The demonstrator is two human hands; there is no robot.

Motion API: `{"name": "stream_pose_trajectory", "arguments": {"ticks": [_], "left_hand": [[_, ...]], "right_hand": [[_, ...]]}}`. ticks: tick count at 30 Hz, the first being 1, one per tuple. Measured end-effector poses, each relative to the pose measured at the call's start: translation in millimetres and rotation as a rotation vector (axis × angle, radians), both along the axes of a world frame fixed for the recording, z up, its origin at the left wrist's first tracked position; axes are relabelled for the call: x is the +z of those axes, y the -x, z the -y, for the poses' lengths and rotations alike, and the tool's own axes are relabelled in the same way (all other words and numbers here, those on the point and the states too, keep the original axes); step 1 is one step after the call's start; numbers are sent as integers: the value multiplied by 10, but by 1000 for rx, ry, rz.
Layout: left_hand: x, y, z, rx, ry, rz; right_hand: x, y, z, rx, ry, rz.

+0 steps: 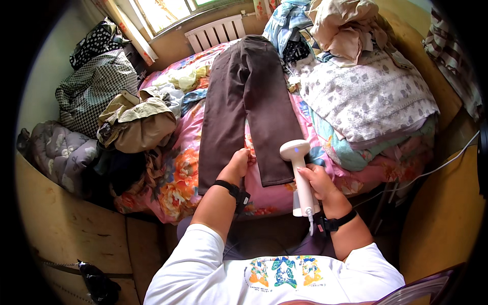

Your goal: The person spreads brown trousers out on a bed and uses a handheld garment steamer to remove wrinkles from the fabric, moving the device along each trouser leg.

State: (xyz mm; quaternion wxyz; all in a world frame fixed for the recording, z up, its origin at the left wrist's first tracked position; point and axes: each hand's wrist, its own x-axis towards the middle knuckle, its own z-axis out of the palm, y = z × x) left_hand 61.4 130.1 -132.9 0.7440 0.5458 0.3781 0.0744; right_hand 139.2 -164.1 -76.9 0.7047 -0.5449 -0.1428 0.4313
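Observation:
Dark brown trousers [225, 114] lie spread on a bed, waist toward the window and hems toward me. In my right hand [322, 183] is a white handheld garment steamer [304, 183], held upright with a small blue light on its round head. The steamer's head overlaps the lower part of the right trouser leg; I cannot tell whether it touches the cloth. My left hand [241, 164] rests by the inner edge of the left trouser leg, fingers curled in. Whether any cloth is pinched in them is hidden.
A floral bedspread [187, 167] covers the bed. Piled clothes and bags [141, 122] crowd the left; folded blankets [366, 99] and clothes stand on the right. A white cord [431, 173] runs along the right. A radiator [215, 34] is below the window.

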Motion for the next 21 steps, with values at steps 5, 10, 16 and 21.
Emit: {"name": "stream_pose_trajectory", "arguments": {"ticks": [5, 10, 16, 21], "left_hand": [[56, -21, 48, 0, -7, -12], [-73, 12, -42, -37, -18, 27], [-77, 7, -23, -24, -57, 10], [-68, 25, -14, -9, -12, 65]], "right_hand": [[-26, -132, -452, -11, -39, 31], [-52, -254, -857, -28, -59, 6], [-169, -247, -921, -45, -32, 49], [-121, -43, -638, 18, 19, 82]]}}
